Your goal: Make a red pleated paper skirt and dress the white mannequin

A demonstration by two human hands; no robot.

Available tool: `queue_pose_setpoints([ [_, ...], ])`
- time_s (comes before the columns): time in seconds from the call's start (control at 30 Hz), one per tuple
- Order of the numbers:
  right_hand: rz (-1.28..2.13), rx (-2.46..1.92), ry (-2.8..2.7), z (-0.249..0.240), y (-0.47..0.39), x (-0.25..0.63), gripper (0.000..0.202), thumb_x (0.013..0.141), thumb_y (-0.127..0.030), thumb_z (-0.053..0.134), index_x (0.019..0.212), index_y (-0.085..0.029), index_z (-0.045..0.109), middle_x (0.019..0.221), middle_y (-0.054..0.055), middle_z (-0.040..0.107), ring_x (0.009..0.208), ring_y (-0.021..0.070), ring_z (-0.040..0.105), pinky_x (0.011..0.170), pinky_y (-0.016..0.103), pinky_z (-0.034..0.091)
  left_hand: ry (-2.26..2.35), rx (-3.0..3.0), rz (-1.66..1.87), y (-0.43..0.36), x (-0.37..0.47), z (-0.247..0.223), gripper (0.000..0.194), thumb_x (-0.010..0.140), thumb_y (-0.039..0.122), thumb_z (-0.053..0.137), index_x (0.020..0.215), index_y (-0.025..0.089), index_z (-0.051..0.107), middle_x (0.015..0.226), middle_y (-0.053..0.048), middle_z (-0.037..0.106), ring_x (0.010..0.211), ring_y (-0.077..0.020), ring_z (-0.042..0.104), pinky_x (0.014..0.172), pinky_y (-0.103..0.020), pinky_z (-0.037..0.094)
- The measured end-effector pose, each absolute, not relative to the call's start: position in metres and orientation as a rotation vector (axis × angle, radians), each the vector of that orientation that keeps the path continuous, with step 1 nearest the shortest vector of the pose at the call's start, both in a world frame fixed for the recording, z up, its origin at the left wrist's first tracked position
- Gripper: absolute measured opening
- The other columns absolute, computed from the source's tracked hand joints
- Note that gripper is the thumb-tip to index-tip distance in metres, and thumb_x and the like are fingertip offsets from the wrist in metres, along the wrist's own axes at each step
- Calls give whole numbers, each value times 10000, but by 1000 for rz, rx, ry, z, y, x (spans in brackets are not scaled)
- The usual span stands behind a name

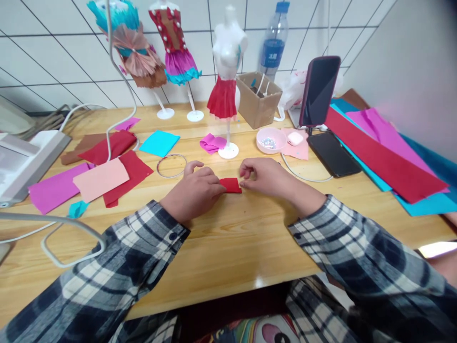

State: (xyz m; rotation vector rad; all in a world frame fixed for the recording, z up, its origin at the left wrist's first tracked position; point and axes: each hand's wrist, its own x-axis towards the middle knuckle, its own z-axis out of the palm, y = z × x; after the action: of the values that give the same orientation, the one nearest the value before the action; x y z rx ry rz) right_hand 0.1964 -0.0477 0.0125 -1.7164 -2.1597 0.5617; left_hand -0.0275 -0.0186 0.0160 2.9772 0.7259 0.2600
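A small folded piece of red crepe paper (pixel 231 185) lies on the wooden table between my two hands. My left hand (pixel 198 190) rests over its left end, with fingers bent and pressed down on the paper. At the right end, my right hand (pixel 262 177) has loosely curled fingers, with a gap showing between thumb and forefinger; a fingertip is close to or touching the paper's edge. Behind them stands a white mannequin (pixel 228 47) wearing a red pleated skirt (pixel 223 97). A crumpled magenta piece (pixel 212 143) lies by its base.
Two dressed mannequins (pixel 130 52) stand back left. Coloured paper pieces (pixel 102 180), a blue-green square (pixel 160 143) and a ring (pixel 171 166) lie left. A bead bowl (pixel 271 141), cardboard box (pixel 260 102), bottle (pixel 274 43), upright phone (pixel 319 90), flat phone (pixel 333 153) and paper strips (pixel 385 155) are right.
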Motion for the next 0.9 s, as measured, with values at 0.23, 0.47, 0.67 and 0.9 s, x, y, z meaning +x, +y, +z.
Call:
queue_pose_setpoints([
  [0.23, 303, -1387, -2468, 8, -56, 186, 164, 823, -307, 682, 956, -221, 726, 920, 39, 693, 869, 200, 557, 750, 302, 396, 826, 2838, 330, -13, -33, 9, 228, 905, 262, 501, 926, 276, 728, 852, -20, 724, 865, -196, 599, 901, -443, 264],
  [0.47, 406, -1493, -2245, 5, -55, 184, 73, 811, -261, 672, 812, -210, 725, 812, 20, 706, 783, 168, 573, 682, 280, 371, 914, 2693, 416, -16, -34, 12, 277, 862, 442, 593, 996, 238, 725, 940, -45, 743, 923, -222, 618, 881, -423, 304],
  [0.67, 669, -1522, -2065, 10, -59, 183, 54, 778, -233, 679, 759, -218, 727, 733, -20, 686, 617, 98, 520, 576, 240, 331, 1007, 2642, 500, -21, -36, 20, 215, 880, 383, 586, 834, 249, 748, 867, -24, 758, 860, -205, 633, 891, -422, 330],
  [0.9, 1154, -1473, -1816, 20, -58, 193, 135, 790, -276, 680, 830, -179, 765, 713, 7, 715, 638, 118, 587, 591, 235, 399, 1032, 2352, 412, -28, -36, 34, 234, 855, 396, 589, 805, 257, 771, 778, 5, 766, 771, -177, 670, 839, -345, 431],
])
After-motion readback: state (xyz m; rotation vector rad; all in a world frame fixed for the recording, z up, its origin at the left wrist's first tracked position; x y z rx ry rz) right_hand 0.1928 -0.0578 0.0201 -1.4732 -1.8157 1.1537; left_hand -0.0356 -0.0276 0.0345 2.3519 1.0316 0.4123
